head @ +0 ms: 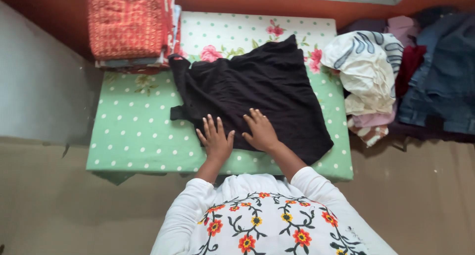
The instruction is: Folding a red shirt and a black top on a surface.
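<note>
Far left: pale grey wall, tan floor below it. On the back left corner of the desk [133,131], a stack of folded clothes [129,25], the top piece orange-red with a fine check, paler pieces beneath. The desk wears a green cloth with white dots and pink flowers. A black garment [257,86] lies spread flat across the middle of it, its upper left edge touching the foot of the stack, a short strap or tab sticking out on its left side, its lower right corner reaching close to the front edge of the desk. Left hand [216,138]: flat, palm down, fingers spread, lying on the near left edge of the black garment, gripping nothing. Right hand [260,131]: just beside the left, also flat and open with fingers spread, pressed on the garment's lower middle, nothing held. Both sleeves white; white top with embroidered orange and yellow flowers below. Right of the desk: a loose heap of unfolded clothes [368,67], cream with dark swirls on top, with maroon, pink and blue denim pieces [445,76] behind.
</note>
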